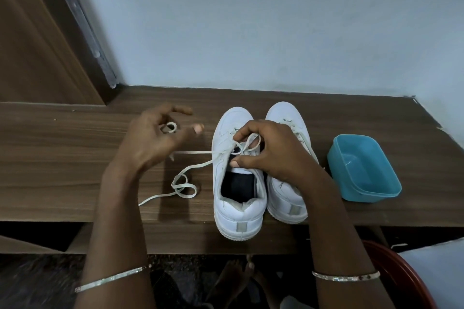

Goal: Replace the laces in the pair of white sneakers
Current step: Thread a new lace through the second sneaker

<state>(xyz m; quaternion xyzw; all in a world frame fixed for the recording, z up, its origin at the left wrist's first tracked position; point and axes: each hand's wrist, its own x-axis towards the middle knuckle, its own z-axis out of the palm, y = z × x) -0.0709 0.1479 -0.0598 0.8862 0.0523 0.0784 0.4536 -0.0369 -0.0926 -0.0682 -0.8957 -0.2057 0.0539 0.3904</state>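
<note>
Sneakers [238, 218]: 2, side by side on table [62, 170], heels toward me. Right hand [271, 150] pinches lace [193, 152] at the left one's eyelets. Left hand [155, 138], fingers curled, grips a lace loop. Tub [364, 168] right.

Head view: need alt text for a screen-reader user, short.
A person's right hand pinches a white lace at the eyelets of a white sneaker while the left hand holds a loop of it off to the side. A second sneaker stands beside it on the wooden table, with a blue tub to the right.
</note>
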